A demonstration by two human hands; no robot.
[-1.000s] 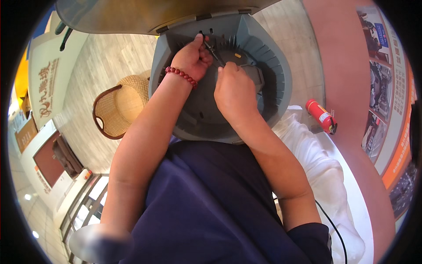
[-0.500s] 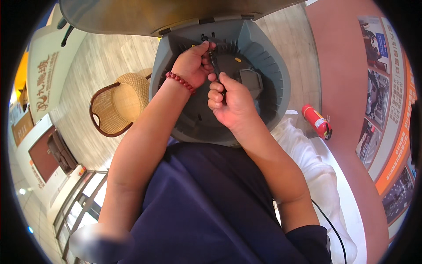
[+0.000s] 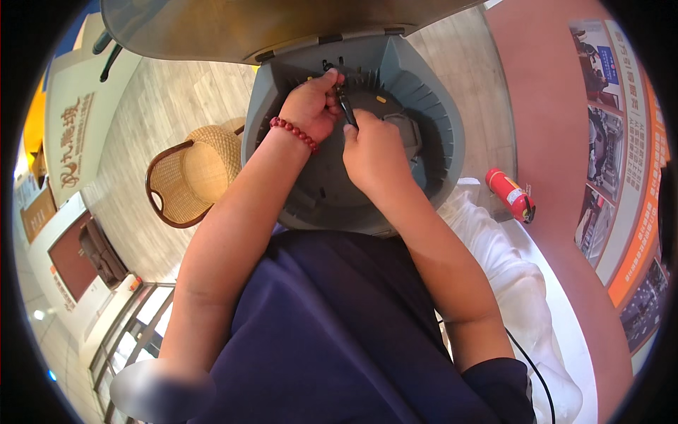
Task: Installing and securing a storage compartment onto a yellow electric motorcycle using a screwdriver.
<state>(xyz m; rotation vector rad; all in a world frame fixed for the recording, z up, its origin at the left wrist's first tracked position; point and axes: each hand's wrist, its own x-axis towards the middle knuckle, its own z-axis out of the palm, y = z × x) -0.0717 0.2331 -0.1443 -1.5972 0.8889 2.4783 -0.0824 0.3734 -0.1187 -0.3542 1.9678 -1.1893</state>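
Note:
A grey plastic tub (image 3: 445, 113) with ribbed inner walls sits in front of me, its brown tinted lid (image 3: 247, 27) raised along the far side. Over the tub's far wall, my left hand (image 3: 311, 107), with a red bead bracelet (image 3: 294, 132) at the wrist, pinches the upper end of a slim black rod-shaped tool (image 3: 345, 104). My right hand (image 3: 378, 152) is closed around its lower end, back of the hand up, most fingers hidden underneath. What the tool's far tip touches is hidden by my left fingers. A small yellow piece (image 3: 381, 99) shows inside the tub beyond my right hand.
A wicker chair (image 3: 205, 166) stands on the wood floor left of the tub. To the right lies a red fire extinguisher (image 3: 510, 194), near white cloth (image 3: 487, 244) and a black cable (image 3: 533, 367). A display wall with photos (image 3: 597, 134) curves along the far right.
My right hand has rolled over on the tool: its fingers and palm side showed before, and now its back faces up. The left hand keeps its pinch, nearly in place.

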